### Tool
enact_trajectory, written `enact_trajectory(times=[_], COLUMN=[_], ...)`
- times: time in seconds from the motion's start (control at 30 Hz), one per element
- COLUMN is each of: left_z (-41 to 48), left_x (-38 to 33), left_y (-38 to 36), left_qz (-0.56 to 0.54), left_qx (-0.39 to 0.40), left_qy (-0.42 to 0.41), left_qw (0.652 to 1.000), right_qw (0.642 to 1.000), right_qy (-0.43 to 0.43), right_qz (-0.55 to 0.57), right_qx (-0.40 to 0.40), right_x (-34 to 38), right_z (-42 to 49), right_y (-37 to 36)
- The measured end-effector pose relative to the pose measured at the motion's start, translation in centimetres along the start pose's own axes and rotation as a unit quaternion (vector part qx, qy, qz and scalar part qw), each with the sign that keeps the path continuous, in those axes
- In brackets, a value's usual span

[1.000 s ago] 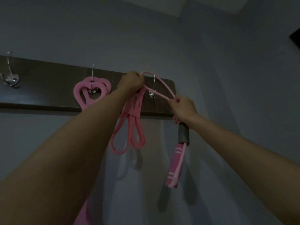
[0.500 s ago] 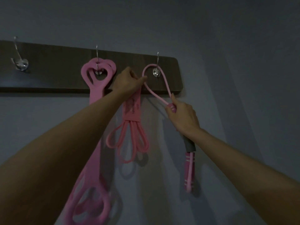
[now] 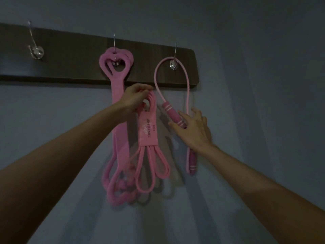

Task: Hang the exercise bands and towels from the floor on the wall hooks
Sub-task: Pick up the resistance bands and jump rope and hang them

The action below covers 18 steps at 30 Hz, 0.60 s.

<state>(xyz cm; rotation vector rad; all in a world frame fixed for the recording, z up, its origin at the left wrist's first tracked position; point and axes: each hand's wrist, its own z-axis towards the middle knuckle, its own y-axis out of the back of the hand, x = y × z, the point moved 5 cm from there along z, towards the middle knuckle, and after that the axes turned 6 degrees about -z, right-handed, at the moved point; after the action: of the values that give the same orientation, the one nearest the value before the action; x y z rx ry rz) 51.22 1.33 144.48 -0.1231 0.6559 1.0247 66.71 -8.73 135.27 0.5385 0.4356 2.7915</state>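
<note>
The left hand (image 3: 135,99) pinches the top of a bundle of bands (image 3: 148,131) between thumb and curled fingers, holding it in front of the wall (image 3: 263,85) just below the board (image 3: 70,55), between the two hung items. The bundle is pink, wrapped in a flat printed sleeve, with several loops spilling out beneath; the print is too blurred to read.

The right hand (image 3: 195,132) is spread wide, fingers straight. The upper handle (image 3: 171,113) of a pink cord band (image 3: 187,88) lies between its thumb and forefinger; whether they touch it I cannot tell. The cord loops over the right hook (image 3: 173,64), and its lower handle (image 3: 193,162) hangs behind the wrist, partly hidden.

A pink heart-shaped band (image 3: 117,88) hangs from the middle hook (image 3: 115,62), its lower loops blurred and overlapped by the bundle. The board's left end, beyond the left hook (image 3: 36,51), is cut off.
</note>
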Motion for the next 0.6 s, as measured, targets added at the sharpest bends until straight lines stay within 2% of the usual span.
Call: enact_trajectory(times=[0.1, 0.17, 0.23, 0.3, 0.43, 0.53, 0.6], left_z=[-1.9, -2.7, -3.5, -4.2, -4.5, -3.9, -3.3], left_x=[-0.5, -0.9, -1.4, -2.0, -2.4, -2.6, -2.9], left_y=[0.6, 0.7, 0.7, 0.4, -0.6, -1.4, -1.7], left_qz=[-0.009, -0.012, -0.032, -0.064, -0.119, -0.146, -0.154], left_qx=[0.016, 0.029, 0.034, 0.036, 0.014, 0.013, 0.013], left_qy=[-0.007, -0.02, -0.023, -0.024, -0.006, -0.004, -0.016], left_qw=[1.0, 0.999, 0.999, 0.997, 0.993, 0.989, 0.988], right_qw=[0.998, 0.99, 0.974, 0.956, 0.943, 0.936, 0.918], right_qy=[-0.007, -0.004, -0.015, -0.04, -0.042, -0.038, -0.039], right_qz=[0.016, 0.1, 0.219, 0.291, 0.302, 0.307, 0.354], right_qx=[-0.06, -0.098, -0.057, 0.009, 0.131, 0.166, 0.177], right_x=[0.5, 1.1, 2.2, 3.3, 5.2, 5.8, 5.8], right_z=[-1.1, -1.4, -1.4, -1.2, -1.2, -1.3, -0.9], right_y=[2.2, 4.0, 5.1, 5.8, 6.4, 6.7, 6.9])
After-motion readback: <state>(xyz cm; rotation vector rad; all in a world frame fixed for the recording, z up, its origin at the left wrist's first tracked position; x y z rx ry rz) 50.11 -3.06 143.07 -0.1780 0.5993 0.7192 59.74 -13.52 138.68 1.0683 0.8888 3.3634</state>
